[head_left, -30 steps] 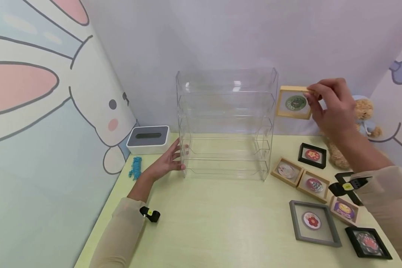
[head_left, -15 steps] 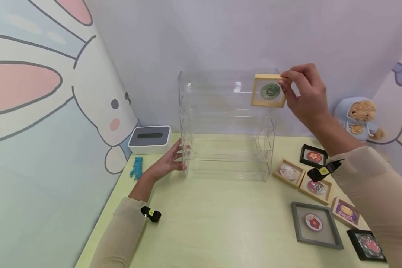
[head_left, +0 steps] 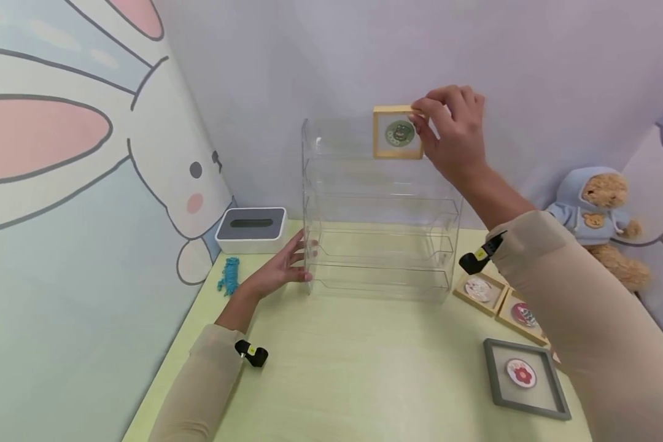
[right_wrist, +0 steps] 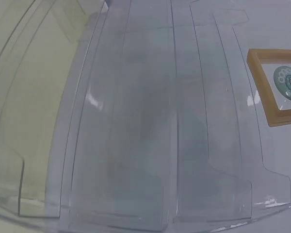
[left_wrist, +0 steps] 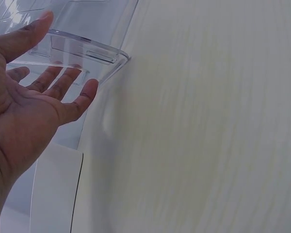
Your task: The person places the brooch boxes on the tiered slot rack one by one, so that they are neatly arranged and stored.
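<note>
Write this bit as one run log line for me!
Right hand: pinches yellow frame near top of clear rack | Left hand: at rack's left side

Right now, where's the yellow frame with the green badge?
In the head view, the yellow frame is up and right of centre, overlapping the top of the clear rack, pinched at its top right corner by the right hand.

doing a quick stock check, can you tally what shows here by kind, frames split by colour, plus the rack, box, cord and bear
Tan frames: 3
Grey frame: 1
Frame mostly hidden by the right sleeve: 1
Clear rack: 1
Box: 1
Blue cord: 1
Bear: 1
Total in view: 9
</note>
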`<action>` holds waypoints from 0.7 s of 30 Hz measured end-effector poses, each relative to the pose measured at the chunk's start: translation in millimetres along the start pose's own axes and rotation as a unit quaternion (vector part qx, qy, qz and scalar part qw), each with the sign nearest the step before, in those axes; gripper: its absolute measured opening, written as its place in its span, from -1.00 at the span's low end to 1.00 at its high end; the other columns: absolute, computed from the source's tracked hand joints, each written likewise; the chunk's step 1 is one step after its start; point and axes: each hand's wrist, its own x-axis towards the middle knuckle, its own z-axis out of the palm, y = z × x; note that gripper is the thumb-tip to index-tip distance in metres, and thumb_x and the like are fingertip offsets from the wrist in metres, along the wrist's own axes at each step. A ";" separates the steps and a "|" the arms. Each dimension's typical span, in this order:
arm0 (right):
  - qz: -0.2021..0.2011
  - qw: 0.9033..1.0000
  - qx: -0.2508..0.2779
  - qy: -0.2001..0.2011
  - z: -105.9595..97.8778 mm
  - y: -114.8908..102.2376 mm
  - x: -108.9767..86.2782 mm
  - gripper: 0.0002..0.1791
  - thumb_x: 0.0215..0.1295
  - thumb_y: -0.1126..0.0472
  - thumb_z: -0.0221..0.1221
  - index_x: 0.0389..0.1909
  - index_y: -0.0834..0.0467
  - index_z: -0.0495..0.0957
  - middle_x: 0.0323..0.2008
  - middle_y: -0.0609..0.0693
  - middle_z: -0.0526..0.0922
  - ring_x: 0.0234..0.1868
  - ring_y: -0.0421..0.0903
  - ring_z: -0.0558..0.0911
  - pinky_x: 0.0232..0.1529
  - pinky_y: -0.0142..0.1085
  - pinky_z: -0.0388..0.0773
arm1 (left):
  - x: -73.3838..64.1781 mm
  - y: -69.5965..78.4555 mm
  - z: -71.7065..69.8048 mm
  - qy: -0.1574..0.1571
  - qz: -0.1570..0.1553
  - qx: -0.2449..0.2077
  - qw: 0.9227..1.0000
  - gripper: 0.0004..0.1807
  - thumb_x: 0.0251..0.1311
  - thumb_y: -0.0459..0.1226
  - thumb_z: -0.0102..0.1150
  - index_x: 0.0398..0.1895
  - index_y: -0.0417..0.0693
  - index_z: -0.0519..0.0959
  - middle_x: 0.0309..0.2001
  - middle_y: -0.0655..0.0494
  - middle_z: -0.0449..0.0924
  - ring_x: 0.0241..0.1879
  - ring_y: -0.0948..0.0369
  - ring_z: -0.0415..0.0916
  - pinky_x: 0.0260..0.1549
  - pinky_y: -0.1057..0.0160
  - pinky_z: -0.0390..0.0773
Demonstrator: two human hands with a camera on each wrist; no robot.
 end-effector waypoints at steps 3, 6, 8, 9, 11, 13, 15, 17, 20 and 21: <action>0.007 1.000 -0.002 0.005 11.7 -0.4 4.5 -0.77 0.59 0.17 0.33 0.01 0.28 0.74 -0.07 0.32 0.69 -0.07 0.35 0.54 0.06 0.11 0.19 | 1.9 -0.6 1.4 -0.003 0.000 0.002 1.000 0.29 0.41 -0.56 0.31 0.85 0.47 -0.29 0.82 -0.03 -0.02 0.76 -0.20 0.06 0.60 -0.35 0.29; 0.015 1.000 -0.007 0.001 21.7 -1.8 7.9 -0.75 0.63 0.12 0.29 0.02 0.25 0.73 -0.06 0.30 0.70 -0.07 0.34 0.52 0.07 0.12 0.19 | 2.6 -1.5 2.4 -0.006 0.005 0.005 1.000 0.28 0.42 -0.57 0.28 0.85 0.47 -0.30 0.83 -0.06 -0.04 0.77 -0.22 0.04 0.60 -0.37 0.28; 0.028 1.000 -0.011 -0.003 27.5 -3.1 11.6 -0.70 0.67 0.07 0.25 0.03 0.24 0.73 -0.04 0.29 0.70 -0.05 0.32 0.52 0.10 0.12 0.20 | 2.6 -1.5 3.2 -0.007 0.007 0.007 1.000 0.29 0.42 -0.57 0.28 0.85 0.48 -0.30 0.82 -0.08 -0.05 0.77 -0.23 0.04 0.60 -0.36 0.29; 0.037 0.999 -0.014 -0.007 30.0 -4.0 13.9 -0.67 0.69 0.04 0.22 0.04 0.24 0.73 -0.03 0.28 0.70 -0.03 0.32 0.52 0.13 0.12 0.21 | 2.8 -1.8 3.5 -0.008 0.009 0.007 1.000 0.28 0.43 -0.57 0.28 0.85 0.48 -0.30 0.82 -0.09 -0.05 0.77 -0.24 0.04 0.60 -0.36 0.29; 0.057 0.998 -0.019 -0.009 35.0 -5.2 18.9 -0.62 0.71 -0.02 0.18 0.06 0.23 0.72 -0.01 0.27 0.70 0.00 0.30 0.51 0.18 0.10 0.21 | 2.8 -1.9 4.4 -0.010 0.012 0.008 1.000 0.28 0.43 -0.56 0.28 0.85 0.48 -0.30 0.82 -0.09 -0.05 0.77 -0.24 0.03 0.60 -0.35 0.29; 0.072 0.997 -0.027 -0.009 40.3 -6.3 23.9 -0.58 0.72 -0.06 0.15 0.06 0.24 0.72 0.01 0.27 0.69 0.02 0.29 0.50 0.21 0.08 0.20 | 2.9 -1.8 5.6 -0.009 0.011 0.003 1.000 0.28 0.42 -0.55 0.30 0.85 0.51 -0.28 0.82 -0.05 -0.03 0.77 -0.22 0.03 0.61 -0.35 0.28; 0.077 0.996 -0.033 -0.012 45.7 -7.6 27.5 -0.56 0.72 -0.07 0.13 0.06 0.24 0.71 0.01 0.27 0.69 0.02 0.29 0.50 0.21 0.07 0.19 | 2.6 -1.6 6.6 -0.007 0.007 -0.001 1.000 0.29 0.41 -0.52 0.33 0.85 0.52 -0.27 0.82 -0.02 -0.02 0.78 -0.19 0.03 0.62 -0.35 0.27; 0.079 0.996 -0.037 -0.019 51.3 -9.2 29.6 -0.56 0.72 -0.07 0.12 0.04 0.25 0.71 0.01 0.27 0.69 0.01 0.29 0.49 0.19 0.09 0.18 | 2.2 -1.5 7.4 -0.003 0.003 -0.004 1.000 0.30 0.39 -0.50 0.36 0.84 0.53 -0.27 0.82 0.01 -0.01 0.78 -0.17 0.04 0.61 -0.35 0.29; 0.085 0.995 -0.041 -0.040 58.5 -12.4 30.2 -0.55 0.72 -0.08 0.10 0.04 0.26 0.68 0.02 0.27 0.68 0.03 0.30 0.50 0.19 0.14 0.21 | 2.2 -1.3 8.6 0.001 -0.001 -0.005 1.000 0.29 0.39 -0.48 0.37 0.84 0.55 -0.26 0.82 0.02 0.00 0.77 -0.16 0.07 0.60 -0.33 0.32; 0.089 0.994 -0.043 -0.049 60.5 -13.6 29.8 -0.54 0.73 -0.09 0.08 0.04 0.26 0.67 0.03 0.28 0.67 0.05 0.30 0.50 0.20 0.17 0.23 | 2.2 -1.0 9.1 0.003 -0.003 -0.004 1.000 0.29 0.39 -0.48 0.37 0.84 0.57 -0.25 0.82 0.02 0.00 0.76 -0.16 0.08 0.60 -0.32 0.33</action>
